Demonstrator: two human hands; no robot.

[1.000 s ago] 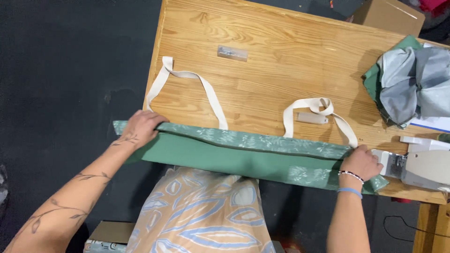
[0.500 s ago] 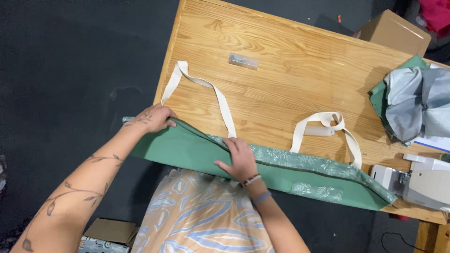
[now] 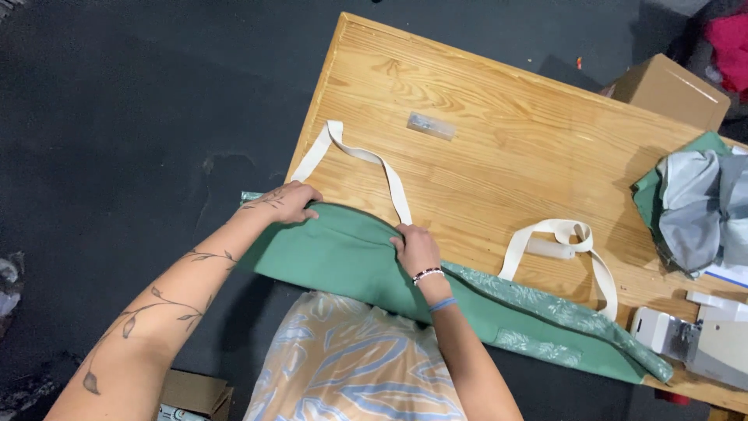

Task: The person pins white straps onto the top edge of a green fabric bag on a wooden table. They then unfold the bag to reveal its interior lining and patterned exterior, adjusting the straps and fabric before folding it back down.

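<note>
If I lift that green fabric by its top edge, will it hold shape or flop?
Probably flops: the green fabric already drapes over the table edge and bunches between the left hand and right hand. Its cream straps lie limp, likely to dangle.

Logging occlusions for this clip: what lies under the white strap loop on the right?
Under the white strap loop lies a small translucent oblong piece on the wooden table. The loop's lower ends run into the green fabric, so their attachment is hidden.
</note>
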